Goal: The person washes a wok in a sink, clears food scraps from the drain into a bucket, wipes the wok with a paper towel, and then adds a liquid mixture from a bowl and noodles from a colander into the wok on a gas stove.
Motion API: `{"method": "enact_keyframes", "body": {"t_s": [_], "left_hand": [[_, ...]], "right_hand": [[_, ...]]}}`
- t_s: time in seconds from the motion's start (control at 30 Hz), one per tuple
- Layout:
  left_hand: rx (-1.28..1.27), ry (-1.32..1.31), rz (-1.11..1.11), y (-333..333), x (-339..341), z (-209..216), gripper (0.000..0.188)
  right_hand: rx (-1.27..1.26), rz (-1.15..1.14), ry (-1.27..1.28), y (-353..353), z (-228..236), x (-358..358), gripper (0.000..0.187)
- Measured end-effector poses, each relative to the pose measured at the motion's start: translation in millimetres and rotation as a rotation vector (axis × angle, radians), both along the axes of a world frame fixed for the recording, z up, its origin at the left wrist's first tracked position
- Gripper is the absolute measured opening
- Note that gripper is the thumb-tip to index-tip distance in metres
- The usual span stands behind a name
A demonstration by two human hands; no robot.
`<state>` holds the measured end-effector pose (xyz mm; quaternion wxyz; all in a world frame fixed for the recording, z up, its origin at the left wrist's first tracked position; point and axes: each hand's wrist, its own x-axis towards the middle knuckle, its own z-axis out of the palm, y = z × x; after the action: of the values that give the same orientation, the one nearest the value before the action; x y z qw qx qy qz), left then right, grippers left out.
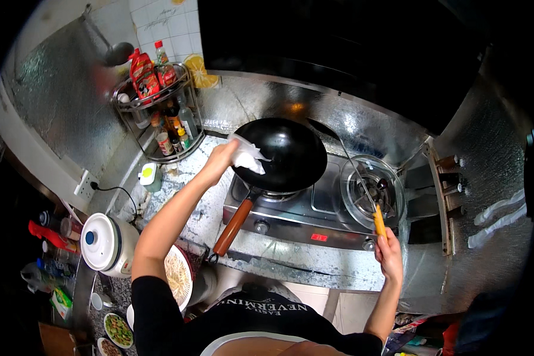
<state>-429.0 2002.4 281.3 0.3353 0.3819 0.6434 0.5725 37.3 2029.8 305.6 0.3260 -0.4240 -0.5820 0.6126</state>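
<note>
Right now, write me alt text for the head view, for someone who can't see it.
A person's left hand holds a crumpled white sheet at the left side of a black wok on a stove, while the right hand grips a long yellow-handled utensil. A white lidded cooker stands at left.

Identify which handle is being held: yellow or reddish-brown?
The yellow handle: the right grip is closed on its lower end. The reddish-brown handle, on the wok, is untouched; the left grip holds a crumpled white sheet.
</note>
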Motion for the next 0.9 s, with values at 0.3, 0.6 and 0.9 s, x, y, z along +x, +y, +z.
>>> {"method": "enact_keyframes", "body": {"t_s": [0.3, 0.6, 0.9], "left_hand": [[-0.374, 1.233, 0.032, 157, -17, -59, 0.015], [-0.517, 0.932, -0.127, 206, 33, -134, 0.014], [-0.962, 1.354, -0.571, 178, 37, -75, 0.028]], "right_hand": [[0.017, -0.127, 0.082, -20, -8, 59, 0.025], [0.004, -0.204, 0.07, -25, -11, 72, 0.032], [0.043, -0.196, 0.09, -21, -6, 76, 0.034]]}}
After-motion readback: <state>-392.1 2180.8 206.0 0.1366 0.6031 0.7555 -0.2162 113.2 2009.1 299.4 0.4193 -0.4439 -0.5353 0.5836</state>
